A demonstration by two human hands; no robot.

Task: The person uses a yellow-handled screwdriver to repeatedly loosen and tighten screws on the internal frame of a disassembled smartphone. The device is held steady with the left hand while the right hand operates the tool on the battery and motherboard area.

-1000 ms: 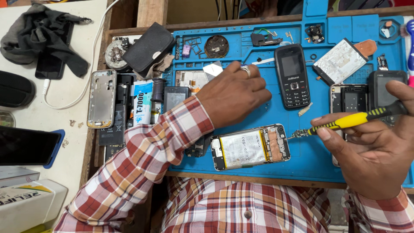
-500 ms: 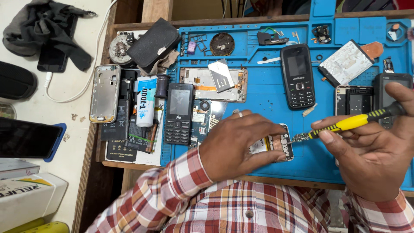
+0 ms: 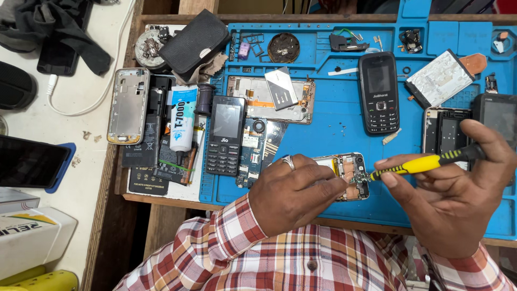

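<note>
I see the opened phone [image 3: 344,175], back off and circuitry bare, near the blue mat's [image 3: 334,129] front edge, my left hand [image 3: 293,194] closed over it, my right hand [image 3: 452,199] gripping a yellow screwdriver [image 3: 425,163] tip-down on it, with bare mat just behind.

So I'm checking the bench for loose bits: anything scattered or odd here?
Yes: tiny dark specks, probably screws, lie loose on the blue mat left of the black keypad phone, outside any tray compartment, where they could easily get brushed away.
</note>
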